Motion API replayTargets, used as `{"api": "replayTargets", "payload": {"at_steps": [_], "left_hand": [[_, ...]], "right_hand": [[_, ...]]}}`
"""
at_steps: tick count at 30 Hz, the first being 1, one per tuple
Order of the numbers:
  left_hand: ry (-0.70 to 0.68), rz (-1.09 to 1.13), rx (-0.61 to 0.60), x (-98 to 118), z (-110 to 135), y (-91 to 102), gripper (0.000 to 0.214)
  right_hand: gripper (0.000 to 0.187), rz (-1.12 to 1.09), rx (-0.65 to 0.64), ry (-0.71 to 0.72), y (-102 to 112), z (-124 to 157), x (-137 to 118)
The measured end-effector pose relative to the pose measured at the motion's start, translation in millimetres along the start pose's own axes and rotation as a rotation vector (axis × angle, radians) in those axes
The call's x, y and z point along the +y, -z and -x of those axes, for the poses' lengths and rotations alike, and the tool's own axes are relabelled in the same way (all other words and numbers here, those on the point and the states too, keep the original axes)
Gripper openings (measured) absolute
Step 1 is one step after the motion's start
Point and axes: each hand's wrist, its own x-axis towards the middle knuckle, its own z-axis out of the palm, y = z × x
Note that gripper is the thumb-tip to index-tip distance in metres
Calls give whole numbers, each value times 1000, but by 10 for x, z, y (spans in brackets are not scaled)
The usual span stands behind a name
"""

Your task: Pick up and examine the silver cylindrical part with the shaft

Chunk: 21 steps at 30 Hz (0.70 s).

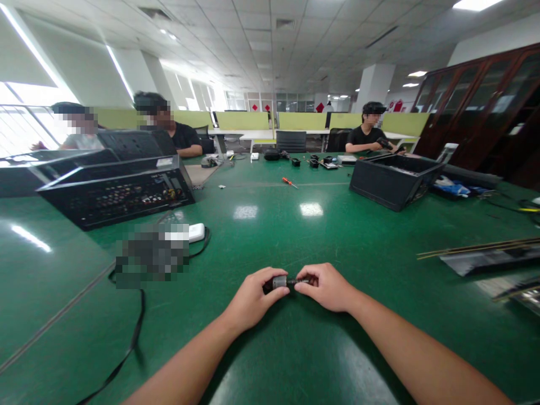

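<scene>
Between my two hands, just above the green table (270, 236), is a small grey metal cylinder (279, 282) with a thin dark shaft (291, 282) pointing right. It looks like a small motor, but its exact kind is unclear. My left hand (254, 298) grips the cylinder between thumb and fingers, which hide its left end. At the shaft's right end, my right hand (328, 287) is closed in a pinch. Its fingertips cover the part they hold.
A black computer case (126, 191) stands at left, another case (392, 177) at right. An orange screwdriver (289, 182) lies beyond my hands. A black strap (137, 326) runs along the left, metal strips (485, 256) lie right. Several people sit across the table, one (367, 135) at right.
</scene>
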Motion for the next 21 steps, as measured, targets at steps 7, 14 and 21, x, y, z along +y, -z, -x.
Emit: {"api": "replayTargets", "payload": {"at_steps": [7,14,21], "left_hand": [[-15,-2,22,-17,10,-11,27],[-15,-3,21,3,5,3,25],[-10,-1,18,-15,5,-3,25]], "right_hand": [[17,-3,0,-3,8,-2,8],[18,-25,-6,-13,19,-6,18],[18,-38,-9,-14,26,-6,33]]}}
